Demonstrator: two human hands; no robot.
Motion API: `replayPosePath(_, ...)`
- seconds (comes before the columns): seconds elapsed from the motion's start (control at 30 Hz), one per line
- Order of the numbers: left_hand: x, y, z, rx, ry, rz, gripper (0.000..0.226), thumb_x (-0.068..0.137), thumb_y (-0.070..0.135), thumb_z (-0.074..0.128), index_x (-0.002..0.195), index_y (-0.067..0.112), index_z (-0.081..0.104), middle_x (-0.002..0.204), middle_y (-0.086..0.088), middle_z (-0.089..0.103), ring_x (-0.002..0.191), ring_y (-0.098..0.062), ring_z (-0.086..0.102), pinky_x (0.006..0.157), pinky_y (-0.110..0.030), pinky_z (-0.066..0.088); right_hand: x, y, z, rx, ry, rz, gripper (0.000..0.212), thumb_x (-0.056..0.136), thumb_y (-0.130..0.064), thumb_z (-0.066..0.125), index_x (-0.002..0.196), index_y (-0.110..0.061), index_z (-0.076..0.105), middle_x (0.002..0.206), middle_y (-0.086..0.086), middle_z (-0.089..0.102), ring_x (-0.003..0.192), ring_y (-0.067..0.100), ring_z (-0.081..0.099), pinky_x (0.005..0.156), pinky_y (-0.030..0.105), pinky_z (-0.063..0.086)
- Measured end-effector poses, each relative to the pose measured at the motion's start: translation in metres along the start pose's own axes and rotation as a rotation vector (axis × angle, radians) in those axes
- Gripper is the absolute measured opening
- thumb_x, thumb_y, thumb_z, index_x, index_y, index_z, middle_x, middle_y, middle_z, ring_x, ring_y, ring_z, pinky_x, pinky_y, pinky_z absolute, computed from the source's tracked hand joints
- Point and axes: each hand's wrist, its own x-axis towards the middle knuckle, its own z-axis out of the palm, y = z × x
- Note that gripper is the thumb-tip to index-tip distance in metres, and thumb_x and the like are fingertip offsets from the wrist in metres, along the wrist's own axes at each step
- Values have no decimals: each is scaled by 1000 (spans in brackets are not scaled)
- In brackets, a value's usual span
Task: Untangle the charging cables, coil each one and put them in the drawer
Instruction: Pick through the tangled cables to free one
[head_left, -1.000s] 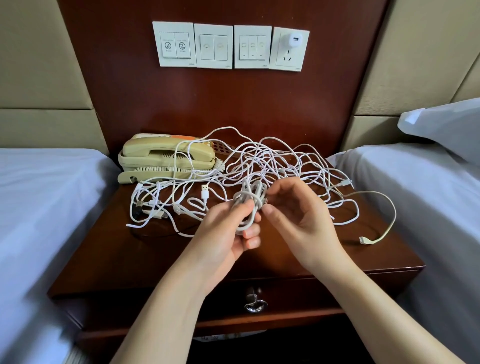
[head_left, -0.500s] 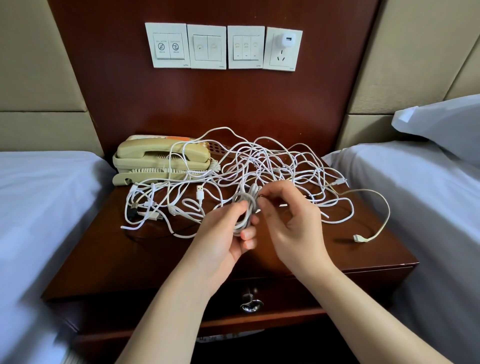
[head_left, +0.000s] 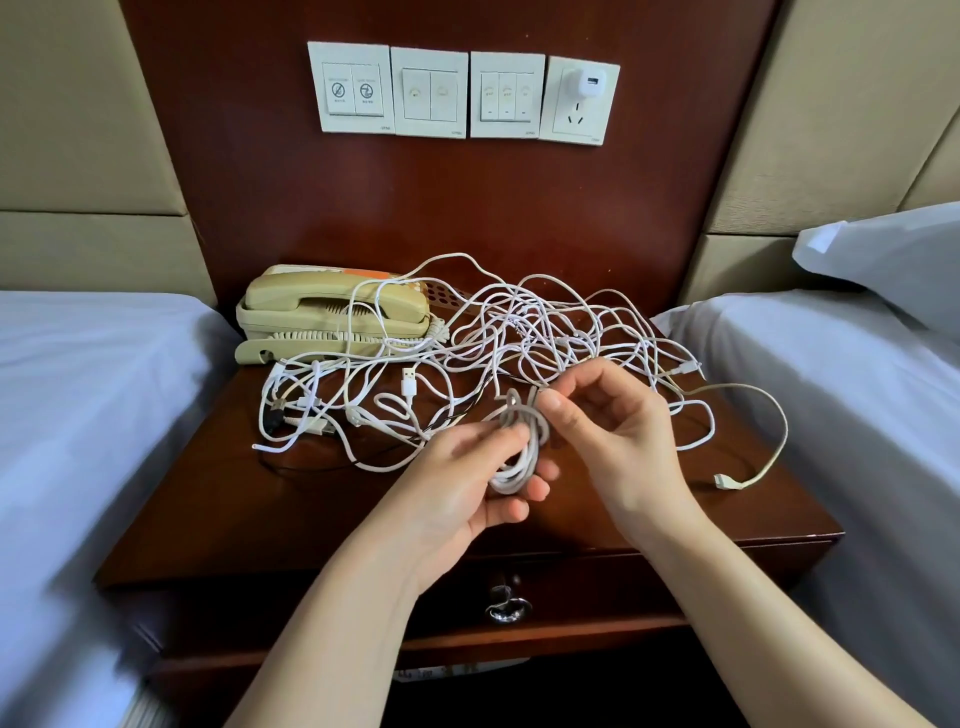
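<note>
Coiling is under way in the head view, the only one given. The left hand (head_left: 467, 478) cradles a small white coil (head_left: 519, 452), thumb over it and fingers curled beneath. The right hand (head_left: 618, 447) has thumb and forefinger pinched together at the coil's top; it seems to be nipping the cable's free end, though the plug is too small to be sure.

Compared with a second ago, the coil has opened into a rounder loop and lies lower across the left fingers, while the right hand has stayed at its top. My reading is that one cable is nearly wound and only its tail needs tucking.

The rest of the job lies behind: the tangle of cables (head_left: 519, 332) sprawls over the back of the nightstand (head_left: 260, 509), with strands draped over the telephone (head_left: 322, 312). A beige cable (head_left: 769, 431) trails off to the right. The drawer (head_left: 597, 587) is shut, its handle (head_left: 506, 605) just below the wrists.

Dark polished wood forms the top and the wall panel, which carries a switch panel (head_left: 431, 91) and a charger plug (head_left: 589, 83). A bed (head_left: 78, 415) flanks each side, and a pillow (head_left: 893, 260) lies on the right one.
</note>
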Motion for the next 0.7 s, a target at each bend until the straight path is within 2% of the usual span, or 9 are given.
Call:
replayPosePath(0.17,0,-2,1,23,49,22,19,93,20,53,86,10,68,63,-2,68,56,-9,65,43,-15,45,-1,0,0,-158,-5,-41,11,79,-18,67,75,-9,62,69,-5,64,63,5,58,61,17,48)
replayPosePath(0.23,1,-3,1,20,69,41,19,93,20,54,84,11,68,63,-1,68,57,-10,66,45,-16,47,-2,1,0,-213,-28,-51,8,82,-14,68,75,-12,64,71,-6,67,65,4,60,61,16,48)
replayPosePath(0.3,2,-5,1,17,115,62,19,94,17,53,83,9,67,61,-2,68,56,-11,66,47,-17,49,-3,2,1,-283,-59,-68,15,85,-10,68,75,-21,64,73,-9,67,68,4,62,63,15,48)
replayPosePath(0.37,5,-8,0,48,161,83,20,95,15,53,82,8,66,58,-2,67,54,-11,65,48,-18,51,-4,4,3,-377,-82,-86,17,84,-14,66,77,-29,62,76,-10,66,74,8,62,67,20,49)
replayPosePath(0.43,6,-10,-1,92,183,106,22,96,14,51,80,9,65,56,-1,64,50,-9,62,47,-19,50,-4,4,4,-444,-103,-110,13,83,-16,63,79,-28,63,80,-9,64,79,12,62,70,23,49)
replayPosePath(0.57,8,-12,-1,204,196,182,24,97,12,46,80,10,62,61,-1,55,45,-7,48,43,-20,45,-5,2,5,-400,-141,-56,7,83,-17,62,79,-20,67,80,-8,64,78,12,62,70,23,49)
replayPosePath(0.7,7,-13,3,261,168,239,26,99,13,39,82,10,59,62,-1,45,45,-9,39,42,-24,40,-4,-4,8,-269,-111,80,16,86,-9,66,73,-16,60,64,-4,64,58,13,64,57,23,49)
